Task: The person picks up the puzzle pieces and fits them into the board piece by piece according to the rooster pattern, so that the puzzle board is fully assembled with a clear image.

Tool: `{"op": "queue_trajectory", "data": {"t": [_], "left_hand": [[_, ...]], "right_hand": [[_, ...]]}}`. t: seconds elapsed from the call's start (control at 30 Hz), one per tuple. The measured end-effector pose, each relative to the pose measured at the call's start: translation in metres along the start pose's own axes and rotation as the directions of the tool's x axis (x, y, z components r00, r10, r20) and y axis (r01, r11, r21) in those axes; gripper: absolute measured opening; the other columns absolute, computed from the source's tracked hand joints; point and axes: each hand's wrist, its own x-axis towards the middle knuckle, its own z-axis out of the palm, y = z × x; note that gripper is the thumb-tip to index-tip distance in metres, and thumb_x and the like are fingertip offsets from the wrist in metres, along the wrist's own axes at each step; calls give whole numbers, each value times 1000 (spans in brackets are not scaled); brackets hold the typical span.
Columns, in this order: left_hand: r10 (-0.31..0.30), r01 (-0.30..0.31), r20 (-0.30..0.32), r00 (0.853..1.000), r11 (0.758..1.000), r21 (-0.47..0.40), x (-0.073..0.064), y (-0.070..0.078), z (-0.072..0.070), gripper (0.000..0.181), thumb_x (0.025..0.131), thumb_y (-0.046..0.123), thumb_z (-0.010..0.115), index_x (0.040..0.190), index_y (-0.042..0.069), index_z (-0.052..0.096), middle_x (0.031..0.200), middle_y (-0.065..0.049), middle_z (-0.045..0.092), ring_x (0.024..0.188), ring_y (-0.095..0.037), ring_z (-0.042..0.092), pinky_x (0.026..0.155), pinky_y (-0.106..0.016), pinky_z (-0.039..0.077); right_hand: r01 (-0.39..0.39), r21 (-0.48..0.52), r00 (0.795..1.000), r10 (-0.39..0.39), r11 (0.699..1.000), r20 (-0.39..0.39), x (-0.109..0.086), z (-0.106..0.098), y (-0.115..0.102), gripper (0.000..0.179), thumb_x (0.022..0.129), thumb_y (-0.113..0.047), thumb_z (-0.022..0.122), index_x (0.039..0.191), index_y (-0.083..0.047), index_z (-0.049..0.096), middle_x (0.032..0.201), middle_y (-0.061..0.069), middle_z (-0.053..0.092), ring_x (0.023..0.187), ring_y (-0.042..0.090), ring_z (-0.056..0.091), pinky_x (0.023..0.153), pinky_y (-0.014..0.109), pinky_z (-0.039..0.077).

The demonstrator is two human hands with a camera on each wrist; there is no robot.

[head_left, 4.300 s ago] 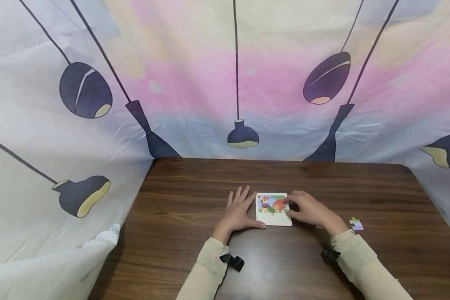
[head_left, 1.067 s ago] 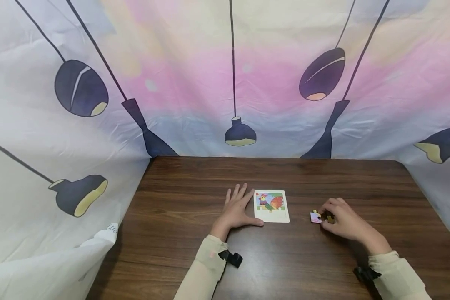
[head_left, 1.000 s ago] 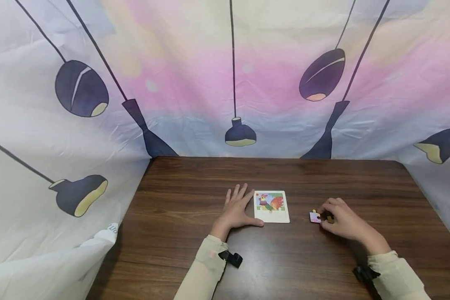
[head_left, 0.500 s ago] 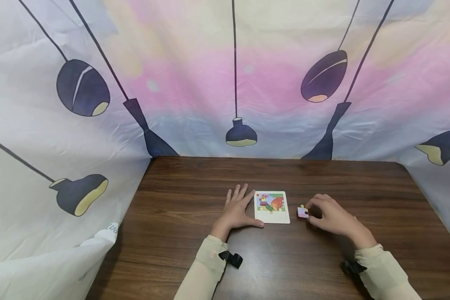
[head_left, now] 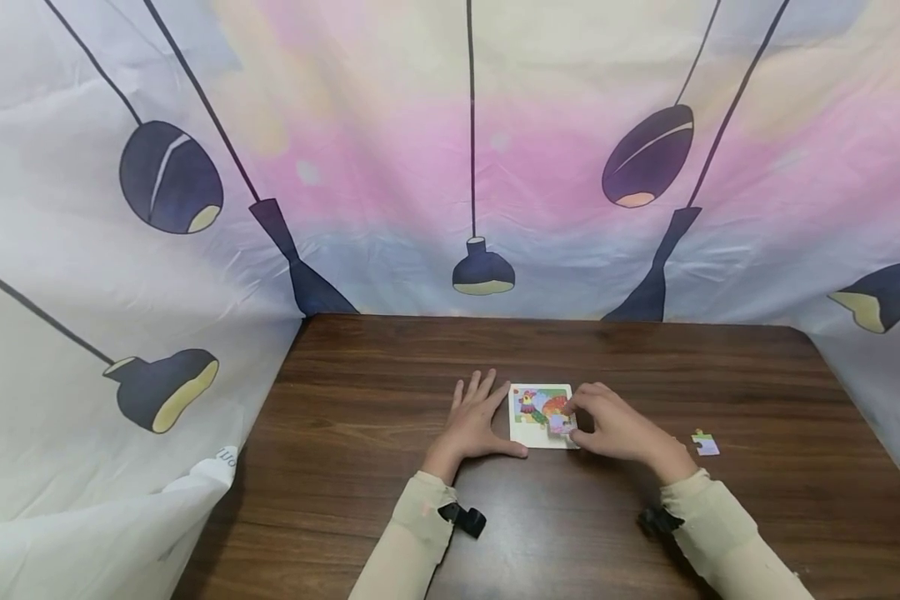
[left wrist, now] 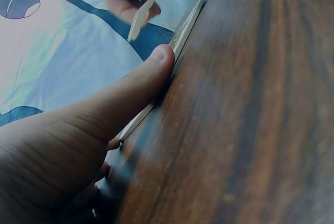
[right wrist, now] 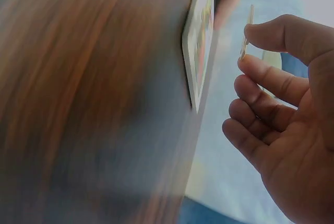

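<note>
A square white-framed puzzle board [head_left: 527, 436] lies on the table, showing a colourful rooster in its upper part and bare white in its lower part. My left hand [head_left: 471, 427] is spread along the board's left side, its thumb [left wrist: 133, 85] against the edge in the left wrist view. Between thumb and fingertip, my right hand [head_left: 617, 427] pinches a small pink and lilac puzzle piece [head_left: 559, 424] over the board's lower right. Edge-on in the right wrist view, the puzzle piece [right wrist: 246, 38] is held clear above the board [right wrist: 191, 51], other fingers loosely bent.
One loose puzzle piece [head_left: 706, 443], lilac with a yellow-green tab, lies to the right, beyond the right wrist. The dark wooden table [head_left: 367, 475] meets a cloth backdrop [head_left: 390, 275] printed with lamps at its back and sides.
My right hand first left the board for the loose pieces at right, then brought the pinched puzzle piece leftward over the board. The left hand has stayed at the board's left side.
</note>
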Motion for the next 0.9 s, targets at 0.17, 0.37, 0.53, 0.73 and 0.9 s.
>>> {"op": "queue_trajectory", "data": {"t": [0.17, 0.37, 0.53, 0.73, 0.9], "left_hand": [[-9, 9, 12, 1000, 1000, -5, 0, -2, 2, 121, 73, 65, 91, 168, 18, 32, 177, -9, 11, 163, -32, -1, 130, -55, -4], [1, -1, 7, 1000, 1000, -3, 1, -2, 2, 121, 73, 63, 91, 168, 17, 32, 177, -11, 12, 163, -33, -1, 130, -56, -3], [11, -11, 2, 1000, 1000, 2, 2, 0, 0, 120, 74, 62, 91, 168, 15, 33, 176, -12, 13, 163, -34, 0, 129, -57, -3], [17, -17, 1, 1000, 1000, 5, 1, 0, -1, 121, 74, 63, 90, 168, 15, 33, 176, -13, 13, 163, -35, 0, 129, -58, -3], [15, -15, -2, 1000, 1000, 12, 1, 0, 0, 121, 74, 64, 90, 168, 15, 32, 176, -12, 13, 163, -34, 1, 129, -57, -3]], "right_hand": [[27, 8, 999, -27, 1000, 43, 15, 14, -6, 18, 88, -8, 76, 105, -10, 75, 99, -3, 64, 95, 18, 55, 81, 40, 52], [47, 3, 997, -47, 999, 58, 26, 21, -14, 18, 86, -9, 77, 104, -8, 75, 98, -3, 62, 94, 17, 54, 82, 41, 53], [71, -6, 995, -71, 997, 66, 31, 26, -19, 18, 85, -7, 77, 103, -5, 75, 100, 0, 65, 98, 22, 60, 91, 49, 54], [79, -9, 994, -78, 997, 82, 33, 31, -20, 12, 89, -9, 77, 101, -7, 75, 98, -1, 63, 92, 18, 59, 81, 42, 53], [73, -16, 994, -71, 997, 85, 33, 32, -20, 14, 91, -11, 78, 103, -6, 75, 101, 0, 63, 96, 20, 60, 85, 44, 54]]}}
